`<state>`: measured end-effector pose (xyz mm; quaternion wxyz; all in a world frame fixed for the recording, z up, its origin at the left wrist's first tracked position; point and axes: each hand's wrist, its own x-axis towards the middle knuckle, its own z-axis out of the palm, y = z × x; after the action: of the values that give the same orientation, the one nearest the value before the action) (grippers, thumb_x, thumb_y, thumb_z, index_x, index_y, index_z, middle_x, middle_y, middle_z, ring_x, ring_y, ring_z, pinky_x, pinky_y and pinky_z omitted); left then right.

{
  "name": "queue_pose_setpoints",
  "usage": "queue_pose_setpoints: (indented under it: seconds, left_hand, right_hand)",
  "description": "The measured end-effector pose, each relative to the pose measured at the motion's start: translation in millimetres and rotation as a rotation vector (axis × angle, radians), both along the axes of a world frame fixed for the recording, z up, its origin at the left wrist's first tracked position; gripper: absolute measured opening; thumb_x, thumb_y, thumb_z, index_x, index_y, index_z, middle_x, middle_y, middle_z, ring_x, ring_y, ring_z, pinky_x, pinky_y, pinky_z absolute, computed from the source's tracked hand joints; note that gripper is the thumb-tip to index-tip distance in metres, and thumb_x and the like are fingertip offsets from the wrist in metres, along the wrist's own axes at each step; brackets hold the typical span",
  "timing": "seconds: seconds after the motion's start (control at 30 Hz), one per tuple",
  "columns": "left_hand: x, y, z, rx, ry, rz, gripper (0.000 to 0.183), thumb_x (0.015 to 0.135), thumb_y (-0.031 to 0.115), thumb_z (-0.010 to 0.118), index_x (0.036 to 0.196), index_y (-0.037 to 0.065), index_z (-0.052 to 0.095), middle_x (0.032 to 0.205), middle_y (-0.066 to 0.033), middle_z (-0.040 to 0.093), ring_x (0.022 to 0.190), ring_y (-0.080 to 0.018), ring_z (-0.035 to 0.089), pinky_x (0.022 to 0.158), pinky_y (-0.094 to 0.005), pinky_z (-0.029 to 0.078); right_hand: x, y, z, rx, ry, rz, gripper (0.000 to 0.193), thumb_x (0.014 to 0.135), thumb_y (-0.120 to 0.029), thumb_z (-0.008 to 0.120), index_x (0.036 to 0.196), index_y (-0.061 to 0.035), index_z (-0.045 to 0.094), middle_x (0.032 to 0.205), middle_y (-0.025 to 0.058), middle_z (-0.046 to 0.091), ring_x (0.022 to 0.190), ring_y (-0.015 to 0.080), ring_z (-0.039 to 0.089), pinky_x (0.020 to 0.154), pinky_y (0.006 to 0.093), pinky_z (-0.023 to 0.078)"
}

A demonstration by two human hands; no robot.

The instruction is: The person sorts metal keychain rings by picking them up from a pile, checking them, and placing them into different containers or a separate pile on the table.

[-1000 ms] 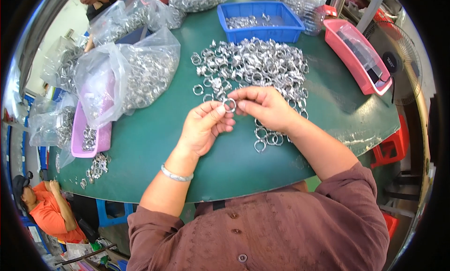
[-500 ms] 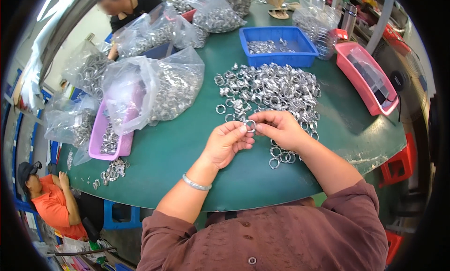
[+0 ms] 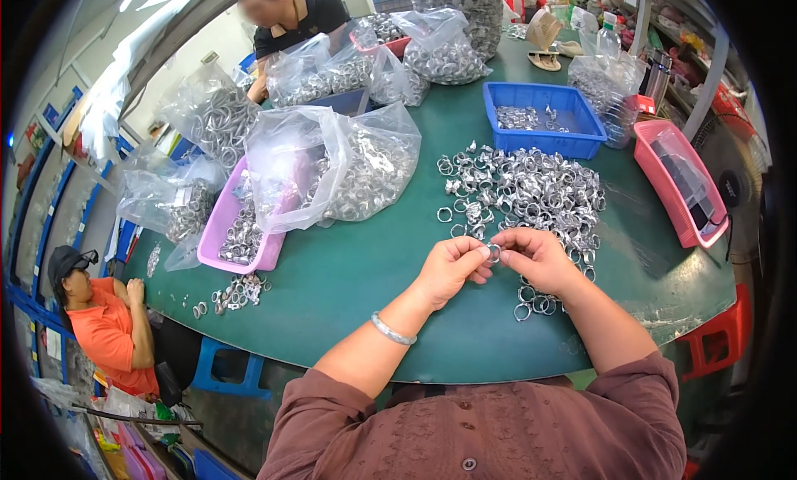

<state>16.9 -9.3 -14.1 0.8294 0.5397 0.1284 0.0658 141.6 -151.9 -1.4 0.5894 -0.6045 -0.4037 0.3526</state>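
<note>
Between my two hands is a small silver metal ring (image 3: 495,253), held upright over the table's near side. My left hand (image 3: 452,270), with a pale bangle on its wrist, pinches the ring's left edge between thumb and fingertips, the other fingers curled. From the other side my right hand (image 3: 538,260) grips the ring with thumb and forefinger. Just beyond and to the right of my hands spreads a heap of similar silver rings (image 3: 540,185), some with raised parts; a few lie loose at its edges. Their exact kind is too small to make out.
On the green table (image 3: 365,289) stand a blue tray (image 3: 544,141), a pink basket (image 3: 677,190) and a purple basket (image 3: 270,252). Clear bags of rings (image 3: 374,165) crowd the left and back. One person (image 3: 104,331) sits at left; another (image 3: 303,19) is behind the bags.
The view has shifted, so the whole scene appears farther right and slightly lower. Both hands keep hold of the ring, with little change in their grip.
</note>
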Motion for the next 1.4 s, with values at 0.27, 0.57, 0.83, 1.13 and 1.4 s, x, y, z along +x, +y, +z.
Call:
queue_pose_setpoints:
  seconds: [0.27, 0.57, 0.83, 1.13, 1.4]
  left_hand:
    - [0.6, 0.2, -4.0, 0.128, -0.013, 0.013, 0.015, 0.088, 0.015, 0.054, 0.090, 0.001, 0.060, 0.080, -0.0036, 0.061, 0.068, -0.0103, 0.058, 0.061, -0.0224, 0.048]
    - [0.3, -0.8, -3.3, 0.180, 0.000, 0.017, 0.014, 0.088, 0.014, 0.054, 0.089, 0.001, 0.060, 0.080, -0.0037, 0.061, 0.068, -0.0097, 0.058, 0.061, -0.0221, 0.048]
    - [0.2, 0.4, -6.1, 0.220, 0.006, 0.017, 0.013, 0.088, 0.013, 0.054, 0.088, 0.001, 0.060, 0.080, -0.0032, 0.060, 0.067, -0.0092, 0.057, 0.061, -0.0218, 0.048]
    - [1.5, -2.0, -2.9, 0.245, -0.019, 0.026, 0.012, 0.087, 0.012, 0.054, 0.088, 0.001, 0.060, 0.077, -0.0019, 0.060, 0.066, -0.0076, 0.056, 0.061, -0.0204, 0.047]
    - [1.0, 1.5, -0.2, 0.339, -0.026, 0.070, 0.016, 0.087, 0.017, 0.054, 0.088, 0.002, 0.061, 0.076, -0.0015, 0.060, 0.067, -0.0082, 0.056, 0.061, -0.0215, 0.046]
  right_hand:
    - [-1.8, -0.2, 3.4, -0.017, -0.105, -0.007, 0.020, 0.082, -0.006, 0.057, 0.101, 0.0015, 0.059, 0.080, 0.0006, 0.060, 0.069, 0.0044, 0.051, 0.062, 0.0207, 0.044]
    - [-0.7, -0.5, 3.2, -0.019, -0.158, -0.008, 0.020, 0.081, -0.006, 0.058, 0.099, 0.0015, 0.060, 0.079, 0.0008, 0.060, 0.068, 0.0047, 0.050, 0.061, 0.0211, 0.044]
    - [-3.7, -0.9, 7.7, -0.027, -0.217, -0.015, 0.019, 0.081, -0.006, 0.058, 0.098, 0.0010, 0.060, 0.079, 0.0021, 0.061, 0.067, 0.0058, 0.051, 0.061, 0.0219, 0.044]
    - [-1.6, -2.7, 8.8, 0.004, -0.275, -0.011, 0.019, 0.080, -0.004, 0.057, 0.098, 0.0007, 0.061, 0.081, 0.0028, 0.059, 0.070, 0.0070, 0.053, 0.063, 0.0222, 0.044]
    - [8.4, -2.3, 13.2, 0.091, -0.201, -0.034, 0.019, 0.081, -0.003, 0.056, 0.099, -0.0006, 0.060, 0.085, 0.0037, 0.060, 0.078, 0.0089, 0.056, 0.069, 0.0237, 0.045]
